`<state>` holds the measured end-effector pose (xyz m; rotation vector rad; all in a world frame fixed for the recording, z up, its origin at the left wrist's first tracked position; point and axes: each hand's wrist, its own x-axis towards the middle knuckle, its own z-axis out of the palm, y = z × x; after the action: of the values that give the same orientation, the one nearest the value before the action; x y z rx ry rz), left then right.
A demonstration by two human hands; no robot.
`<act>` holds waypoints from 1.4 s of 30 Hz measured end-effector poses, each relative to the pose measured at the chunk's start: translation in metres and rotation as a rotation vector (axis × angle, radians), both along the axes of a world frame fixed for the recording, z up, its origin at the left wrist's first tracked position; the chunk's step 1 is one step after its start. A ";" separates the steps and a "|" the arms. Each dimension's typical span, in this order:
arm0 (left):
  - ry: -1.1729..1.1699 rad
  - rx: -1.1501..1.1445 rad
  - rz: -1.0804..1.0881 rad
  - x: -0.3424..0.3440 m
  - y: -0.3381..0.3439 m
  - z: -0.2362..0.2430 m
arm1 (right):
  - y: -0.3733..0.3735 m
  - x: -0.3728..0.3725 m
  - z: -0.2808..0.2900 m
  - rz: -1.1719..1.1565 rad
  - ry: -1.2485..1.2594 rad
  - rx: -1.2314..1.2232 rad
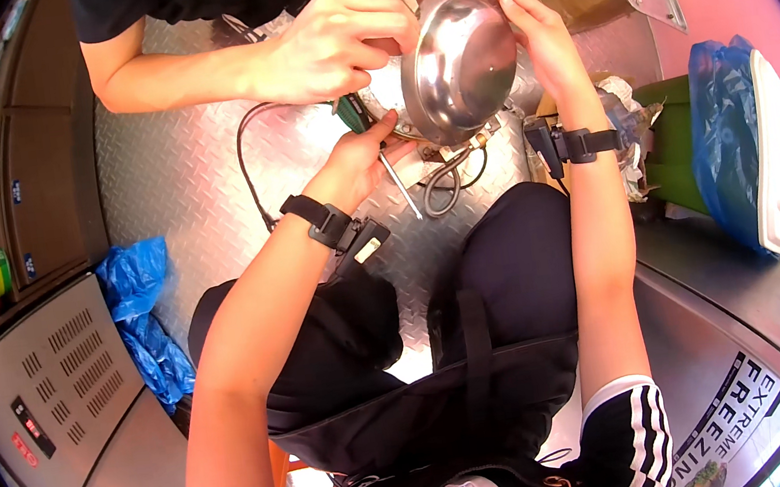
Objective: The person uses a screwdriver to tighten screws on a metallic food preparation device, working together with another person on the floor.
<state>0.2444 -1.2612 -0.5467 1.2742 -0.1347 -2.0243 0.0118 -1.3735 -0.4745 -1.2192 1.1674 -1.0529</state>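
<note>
Three hands crowd steel bowl point(462, 61), tilted at frame's 12 o'clock. Right hand point(539, 30) grips rim at 3 o'clock. Left hand point(356, 165), at 7 o'clock, clamped on screwdriver point(376, 148). Co-worker's hand point(331, 44) at 9 o'clock. Hose point(446, 183) below, on floor point(177, 172).

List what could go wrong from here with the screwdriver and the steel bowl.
1. The left hand works a screwdriver right beside a co-worker's hand; a slip might jab those fingers.
2. The right hand holds the tilted steel bowl only by its rim; it could slide or drop onto the fittings below.
3. A black cable and a metal hose loop across the floor under the work and could snag a wrist strap.
</note>
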 end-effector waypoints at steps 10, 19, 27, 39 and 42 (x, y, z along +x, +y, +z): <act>0.101 -0.023 0.131 -0.004 0.015 0.003 | -0.005 0.011 -0.014 0.079 0.241 -0.160; 0.079 -0.014 0.153 -0.013 0.016 0.011 | -0.001 0.004 -0.012 0.136 0.281 -0.129; 0.067 0.050 0.204 -0.017 0.018 0.016 | -0.003 0.006 -0.023 0.181 0.355 -0.160; 0.038 -0.001 0.156 -0.016 0.019 0.016 | -0.005 0.014 -0.041 0.276 0.755 -0.343; 0.039 0.013 0.182 -0.015 0.019 0.014 | -0.004 0.016 -0.044 0.248 0.775 -0.384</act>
<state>0.2294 -1.2424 -0.5326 1.2092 0.0132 -1.8948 0.0278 -1.3779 -0.5190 -2.1331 1.3594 -0.6305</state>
